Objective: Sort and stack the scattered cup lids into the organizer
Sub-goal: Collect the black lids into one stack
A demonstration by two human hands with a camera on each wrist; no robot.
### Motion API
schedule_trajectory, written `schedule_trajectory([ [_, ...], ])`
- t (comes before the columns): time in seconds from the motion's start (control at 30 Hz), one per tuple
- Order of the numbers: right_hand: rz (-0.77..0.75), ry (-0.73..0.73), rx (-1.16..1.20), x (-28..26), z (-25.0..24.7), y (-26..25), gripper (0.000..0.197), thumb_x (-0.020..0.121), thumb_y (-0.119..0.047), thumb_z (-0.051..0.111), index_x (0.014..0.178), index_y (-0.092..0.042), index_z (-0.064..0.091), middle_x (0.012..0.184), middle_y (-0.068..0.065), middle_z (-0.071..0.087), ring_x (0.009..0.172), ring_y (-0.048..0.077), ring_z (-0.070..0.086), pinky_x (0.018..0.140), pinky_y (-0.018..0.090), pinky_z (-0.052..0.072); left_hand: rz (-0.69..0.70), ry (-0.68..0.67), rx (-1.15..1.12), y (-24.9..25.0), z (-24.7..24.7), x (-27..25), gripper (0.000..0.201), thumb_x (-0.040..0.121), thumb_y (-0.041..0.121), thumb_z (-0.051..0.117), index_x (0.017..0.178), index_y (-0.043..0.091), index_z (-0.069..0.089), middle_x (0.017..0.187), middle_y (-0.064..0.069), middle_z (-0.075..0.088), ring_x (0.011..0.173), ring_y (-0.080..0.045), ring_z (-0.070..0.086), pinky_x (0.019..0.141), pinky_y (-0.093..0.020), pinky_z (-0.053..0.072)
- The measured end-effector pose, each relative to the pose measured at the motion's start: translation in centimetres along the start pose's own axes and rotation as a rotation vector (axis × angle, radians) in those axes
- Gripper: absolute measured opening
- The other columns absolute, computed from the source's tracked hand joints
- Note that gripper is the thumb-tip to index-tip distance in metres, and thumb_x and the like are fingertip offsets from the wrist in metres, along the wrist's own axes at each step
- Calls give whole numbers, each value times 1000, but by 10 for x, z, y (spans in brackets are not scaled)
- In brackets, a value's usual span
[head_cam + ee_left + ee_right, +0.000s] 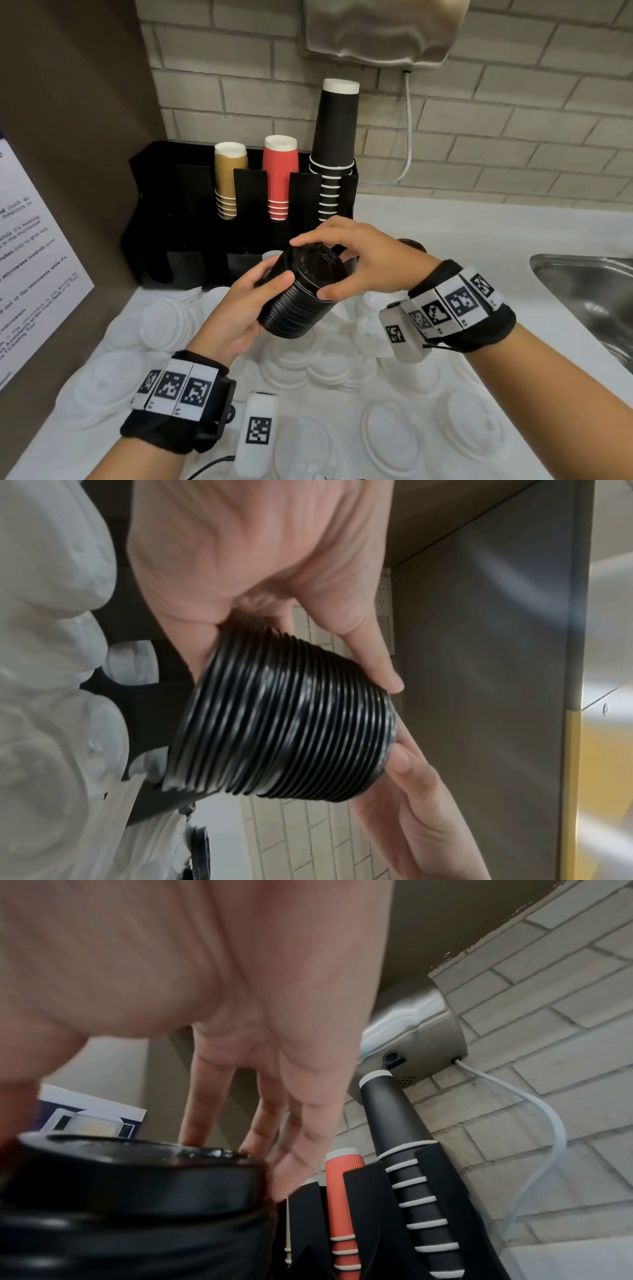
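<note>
Fingers [274, 281] of left hand [239, 308] curled round the lower part of a stack of black lids [301, 294], thumb across its ribbed side; fingers of right hand [356, 260] bent over the top lid, thumb pressed to the rim. Stack held tilted in the air between both hands, above the surface [462, 246] and just in front of the black organizer [154, 205]. Number of lids in the stack hard to count; edges smeared by blur in the left wrist view. Left palm side of the stack hidden in the head view. Right thumb cut off in the right wrist view, only a blurred edge showing.

Organizer's lower front slots partly blocked by the hands; one white lid edge [272, 255] visible in a middle slot, the rest too dark to read. Upper compartments holding upside-down cups: tan cups [229, 178] left, red ribbed cups [279, 174] middle, tall black cups [334, 137] right.

White lids [329, 366] scattered across the surface below the hands, overlapping, pale on pale and hard to separate. Steel sink [589, 294] at right, cut off by the frame. Printed notice [30, 260] at left, text mostly unreadable. Metal wall unit [380, 31] above, top cut off, white cable [407, 137] hanging from it down the brick wall.
</note>
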State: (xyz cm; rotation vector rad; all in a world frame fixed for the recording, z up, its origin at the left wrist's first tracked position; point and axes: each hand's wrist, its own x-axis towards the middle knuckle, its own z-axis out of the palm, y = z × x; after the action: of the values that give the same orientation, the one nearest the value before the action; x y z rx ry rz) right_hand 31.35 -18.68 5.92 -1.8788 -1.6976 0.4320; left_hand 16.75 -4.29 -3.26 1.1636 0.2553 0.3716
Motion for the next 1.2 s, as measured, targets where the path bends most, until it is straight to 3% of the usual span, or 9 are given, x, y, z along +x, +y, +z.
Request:
schedule_trajectory([
  [0.13,24,12,174,0,-13,8,69,72,-26,81,133,-34,48,130,-4,50,119,7,51,98,26,48,6,11,-54,4,-1,9,37,68,35,72,105,38,72,109,2,74,98,-15,71,68,-29,58],
  [0.2,101,141,321,0,-30,24,61,74,-33,76,129,-36,51,132,-1,53,117,7,54,98,28,48,6,19,-93,8,-3,13,38,66,37,73,103,36,72,106,3,74,95,-13,72,65,-29,58],
  [0.33,454,384,210,2,-65,96,36,88,-30,66,123,-26,56,121,-1,56,113,16,57,93,28,47,25,37,-156,13,-10,18,31,71,46,70,99,32,75,103,3,75,95,-13,71,69,-32,59],
  [0.43,791,241,-51,5,-72,164,47,90,-33,64,132,-19,49,136,9,50,123,26,50,100,32,39,25,36,-188,14,-15,20,61,53,54,88,104,24,72,108,-2,74,98,-17,71,68,-33,60],
  [0.57,968,84,-272,11,-58,220,66,89,-46,59,144,-19,35,151,9,34,136,29,36,107,36,31,19,59,-195,15,-20,21,97,31,58,95,114,18,64,110,-5,73,99,-19,71,68,-33,60],
  [0.67,1029,34,-316,15,-49,239,77,86,-53,58,149,-24,26,154,8,32,137,31,35,109,38,31,11,64,-167,15,-21,21,103,34,60,94,121,16,61,114,-6,71,103,-20,70,71,-34,60],
  [0.93,1042,3,-433,21,-40,251,73,88,-55,53,149,-27,24,146,19,37,128,40,43,105,45,37,4,37,-140,10,-24,21,84,37,60,93,108,21,69,106,-2,74,96,-17,72,67,-32,59],
  [1.1,1019,243,-381,27,-56,202,59,95,-48,44,148,-27,27,146,24,30,132,44,30,107,47,27,-23,1,-110,5,-21,22,66,41,62,91,97,29,78,105,-1,75,97,-16,72,67,-31,59],
  [1.2,789,429,-132,28,-66,156,52,96,-43,45,144,-27,33,137,25,43,123,40,42,103,42,35,-32,-1,-109,3,-15,20,55,50,57,87,97,31,78,104,1,75,96,-15,72,67,-31,58],
])
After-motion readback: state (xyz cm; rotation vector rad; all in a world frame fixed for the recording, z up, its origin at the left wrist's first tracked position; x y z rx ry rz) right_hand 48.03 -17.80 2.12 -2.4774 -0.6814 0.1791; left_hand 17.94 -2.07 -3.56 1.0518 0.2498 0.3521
